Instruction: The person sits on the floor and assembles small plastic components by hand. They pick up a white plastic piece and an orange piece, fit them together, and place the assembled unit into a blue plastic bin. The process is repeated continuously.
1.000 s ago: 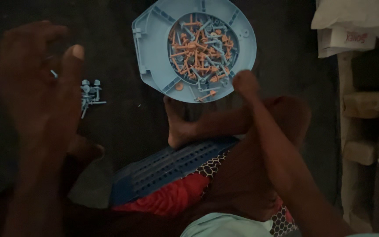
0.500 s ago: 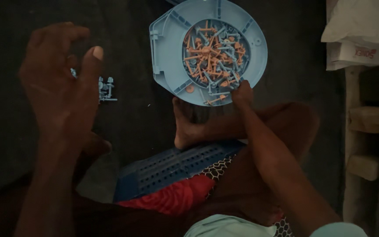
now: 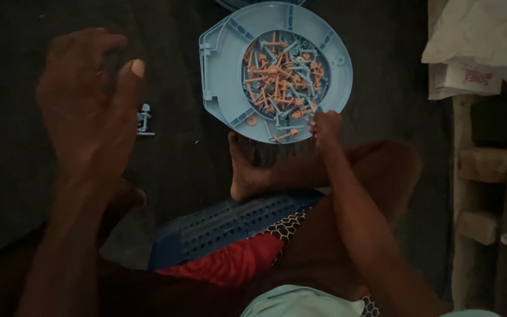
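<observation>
A round light-blue tray point(image 3: 218, 70) lies on the dark floor, its middle well filled with several small orange and grey plastic pieces point(image 3: 280, 73). My right hand point(image 3: 324, 126) reaches to the tray's near rim with its fingertips bunched together at the edge of the pile. Whether they pinch a piece is hidden. My left hand point(image 3: 89, 108) hovers raised at the left, fingers spread and curled, with nothing seen in it. Just right of its thumb, a small grey-blue assembled piece point(image 3: 144, 121) stands on the floor.
My bare foot point(image 3: 247, 173) rests just below the tray. A dark-blue perforated board point(image 3: 224, 226) lies across my lap over red patterned cloth. White bags point(image 3: 476, 41) and wooden blocks point(image 3: 482, 164) sit along the right side.
My left hand has drifted right, closer to the small assembled piece. My right hand has stayed at the tray's near rim, its fingertips settling lower on it.
</observation>
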